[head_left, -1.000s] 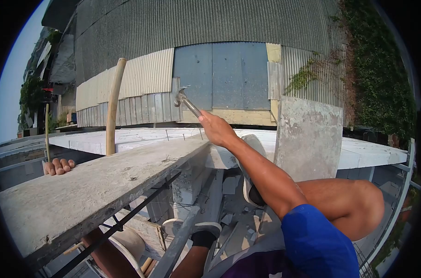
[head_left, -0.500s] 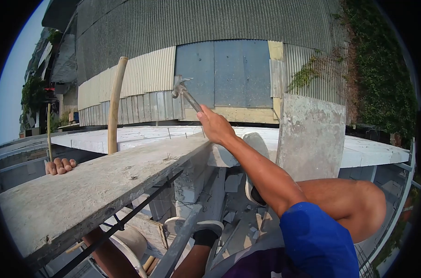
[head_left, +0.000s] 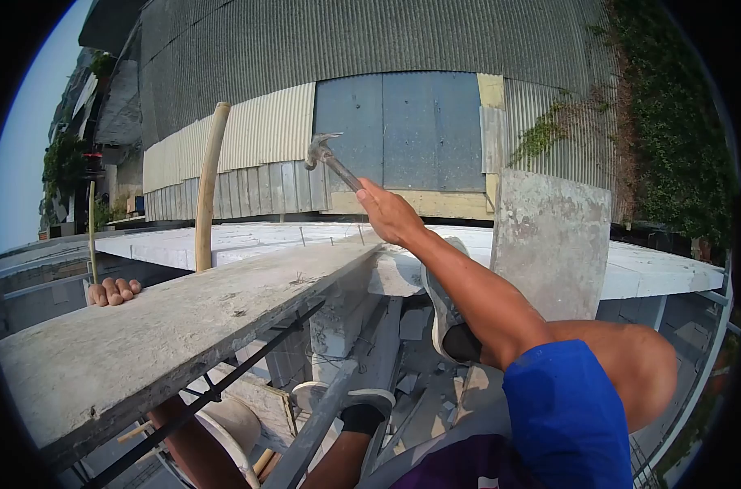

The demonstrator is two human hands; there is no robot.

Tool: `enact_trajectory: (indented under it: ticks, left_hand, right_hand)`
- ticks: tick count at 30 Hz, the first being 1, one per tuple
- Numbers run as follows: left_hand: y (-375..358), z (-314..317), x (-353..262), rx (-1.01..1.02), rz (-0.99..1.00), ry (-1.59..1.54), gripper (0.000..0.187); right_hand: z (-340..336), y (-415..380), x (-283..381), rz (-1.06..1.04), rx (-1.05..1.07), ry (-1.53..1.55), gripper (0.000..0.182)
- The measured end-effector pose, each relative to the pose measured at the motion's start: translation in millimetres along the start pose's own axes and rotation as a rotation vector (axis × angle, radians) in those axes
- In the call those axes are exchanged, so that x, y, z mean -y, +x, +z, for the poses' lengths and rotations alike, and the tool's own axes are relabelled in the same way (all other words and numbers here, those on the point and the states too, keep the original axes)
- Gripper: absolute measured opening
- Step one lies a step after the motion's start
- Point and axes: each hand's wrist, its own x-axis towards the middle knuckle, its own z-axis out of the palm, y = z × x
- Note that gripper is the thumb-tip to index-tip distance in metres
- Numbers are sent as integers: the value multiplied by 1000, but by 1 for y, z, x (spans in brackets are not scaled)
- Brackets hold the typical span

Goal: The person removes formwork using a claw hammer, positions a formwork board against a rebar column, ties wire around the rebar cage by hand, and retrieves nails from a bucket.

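Open room surrounds the hammer [head_left: 336, 165], held up near the far end of the plank [head_left: 175, 334]. The left hand [head_left: 114, 291] hooks fingers over the plank's far edge; how tightly, I cannot tell. Nails [head_left: 332, 241] and a pole [head_left: 211, 187] stand along that edge. The right hand [head_left: 391, 217] clasps the hammer, dull grey and clawed.

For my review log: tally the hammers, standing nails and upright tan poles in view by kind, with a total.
Grey metal-headed claw hammer: 1
Thin upright metal nails: 3
Round upright tan poles: 2
Total: 6
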Motion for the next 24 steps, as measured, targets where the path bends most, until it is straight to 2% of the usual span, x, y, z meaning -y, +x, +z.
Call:
enact_trajectory:
  ticks: [1,3,5,6,7,10,13,16,19,21,22,24]
  left_hand:
    - [0,-1,1,3,5,-3,18]
    - [0,-2,0,3,2,-3,18]
    - [1,1,0,-8,-5,0,18]
    - [-1,-4,-1,8,-10,-6,17]
    - [1,-7,0,29,-11,-13,17]
    - [2,-6,1,10,1,0,18]
    - [-1,-4,2,-34,27,24,19]
    - [-2,0,3,-49,27,32,20]
    - [2,11,2,-82,17,50,19]
    - [-1,16,2,-114,19,51,19]
    - [0,14,3,-122,28,50,19]
    - [-3,10,2,-129,21,45,19]
  right_hand:
    - [-2,2,3,-45,-126,101,52]
    - [4,-7,10,101,-180,192,53]
    - [20,-14,-7,118,-14,35,54]
    - [37,-11,-41,62,169,-163,53]
    - [31,-14,-37,5,345,-364,53]
    - [6,-5,-14,60,449,-366,54]
    - [-1,-3,-1,-45,97,-128,53]
    - [-11,-6,32,-10,-121,148,53]
    - [15,-21,2,146,-65,32,53]
    - [35,-7,-53,91,237,-235,52]
    - [28,-3,-48,58,375,-368,51]
    - [18,-4,-45,43,332,-344,50]
